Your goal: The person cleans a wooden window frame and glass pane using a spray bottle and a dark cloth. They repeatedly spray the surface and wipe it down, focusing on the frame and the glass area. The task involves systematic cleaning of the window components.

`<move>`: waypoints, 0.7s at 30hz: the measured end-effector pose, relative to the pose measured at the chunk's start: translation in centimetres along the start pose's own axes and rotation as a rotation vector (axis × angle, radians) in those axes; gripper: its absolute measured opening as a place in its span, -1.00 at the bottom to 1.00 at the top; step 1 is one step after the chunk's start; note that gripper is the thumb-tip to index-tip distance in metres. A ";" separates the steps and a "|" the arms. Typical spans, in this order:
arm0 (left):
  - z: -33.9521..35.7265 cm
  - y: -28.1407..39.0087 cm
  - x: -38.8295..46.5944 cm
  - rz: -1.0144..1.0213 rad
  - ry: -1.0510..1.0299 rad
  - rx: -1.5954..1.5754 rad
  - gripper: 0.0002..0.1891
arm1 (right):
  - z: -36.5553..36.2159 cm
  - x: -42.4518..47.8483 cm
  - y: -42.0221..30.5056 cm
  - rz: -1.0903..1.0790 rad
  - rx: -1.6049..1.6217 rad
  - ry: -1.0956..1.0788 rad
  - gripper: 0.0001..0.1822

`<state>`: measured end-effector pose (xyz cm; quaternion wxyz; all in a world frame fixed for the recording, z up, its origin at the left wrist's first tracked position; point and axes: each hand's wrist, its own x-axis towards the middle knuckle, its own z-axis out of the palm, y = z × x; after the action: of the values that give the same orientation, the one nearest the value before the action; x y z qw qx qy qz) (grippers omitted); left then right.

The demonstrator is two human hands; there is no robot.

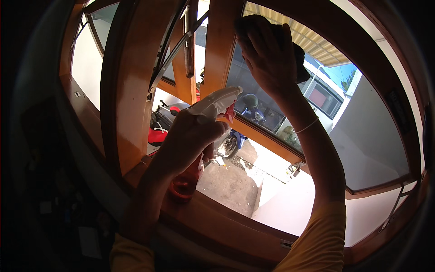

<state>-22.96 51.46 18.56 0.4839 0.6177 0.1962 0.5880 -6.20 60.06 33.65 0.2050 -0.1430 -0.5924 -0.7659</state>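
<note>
My left hand [193,139] is wrapped around the neck of a spray bottle [186,186] with red liquid low in it. Its white trigger head [214,102] with a red trigger points up and to the right. The bottle's base is at the wooden windowsill [204,212]; I cannot tell whether it touches. Higher up, my right hand [270,63] presses a dark cloth [253,25] to the glass pane [238,73] of an outward-tilted, wood-framed window sash. The cloth sticks out past the fingers on both sides.
A metal stay arm [173,56] crosses beside the wooden post [131,85] at left. A window latch [296,169] sits on the sash's lower rail. Another tilted sash [370,136] stands at right. Outside are a blue motorbike [234,144] and a red one [158,134].
</note>
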 end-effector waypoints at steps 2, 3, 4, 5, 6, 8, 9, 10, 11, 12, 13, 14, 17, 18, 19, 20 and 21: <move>-0.1 -0.5 0.5 -0.019 -0.010 0.027 -0.58 | -1.2 -1.4 1.2 0.007 -0.030 -0.032 -0.65; -0.2 -0.6 0.4 0.030 -0.005 0.027 -0.64 | -1.4 -2.3 1.8 0.016 -0.032 0.027 -0.63; -0.3 -0.7 0.5 0.026 -0.009 0.034 -0.66 | -2.1 -3.6 2.6 0.036 -0.048 0.036 -0.60; -0.5 -0.8 0.5 0.025 -0.010 0.038 -0.67 | -3.5 -4.3 3.4 0.054 -0.034 0.018 -0.59; -0.8 -0.6 0.3 0.025 -0.002 0.048 -0.69 | -5.0 -5.0 4.2 0.074 -0.015 0.008 -0.58; -0.4 -0.6 0.3 0.046 -0.018 0.010 -0.71 | -7.8 -8.4 6.7 0.106 -0.153 -0.030 -0.57; -0.6 -0.7 0.2 0.053 -0.005 0.021 -0.71 | -9.0 -10.2 7.4 0.138 -0.242 -0.087 -0.59; -0.6 -0.8 0.3 0.065 -0.004 0.023 -0.71 | -10.7 -12.0 8.6 0.162 -0.344 -0.150 -0.60; -0.5 -1.0 0.5 0.051 -0.004 0.003 -0.70 | -12.1 -14.3 9.7 0.195 -0.374 -0.162 -0.59; -0.4 -0.6 0.3 0.044 0.004 -0.011 -0.70 | -13.5 -16.0 11.0 0.231 -0.402 -0.162 -0.58; -0.2 -0.6 0.3 0.033 0.004 -0.033 -0.69 | -14.8 -17.6 12.0 0.260 -0.406 -0.157 -0.54; -0.2 -0.6 0.4 0.018 -0.011 -0.038 -0.69 | -16.0 -18.9 12.9 0.292 -0.411 -0.150 -0.51; -0.2 -0.8 0.6 -0.006 -0.035 -0.038 -0.69 | -16.8 -22.2 13.5 0.387 -0.506 -0.173 -0.45; -0.2 -0.8 0.6 -0.006 -0.049 -0.038 -0.69 | -16.2 -22.4 13.1 0.369 -0.477 -0.142 -0.45; -0.2 -0.7 0.6 -0.006 -0.063 -0.038 -0.69 | -15.3 -22.4 12.6 0.351 -0.448 -0.111 -0.46; -0.2 -0.6 0.6 -0.002 -0.072 -0.033 -0.69 | -14.2 -21.2 11.3 0.341 -0.410 -0.097 -0.46; -0.3 -0.8 0.5 0.014 -0.063 -0.049 -0.67 | -12.8 -20.1 9.7 0.333 -0.366 -0.082 -0.47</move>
<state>-22.86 52.33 18.09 0.5008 0.6253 0.1620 0.5761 16.38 48.54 29.31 0.2748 -0.3041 -0.4199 -0.8097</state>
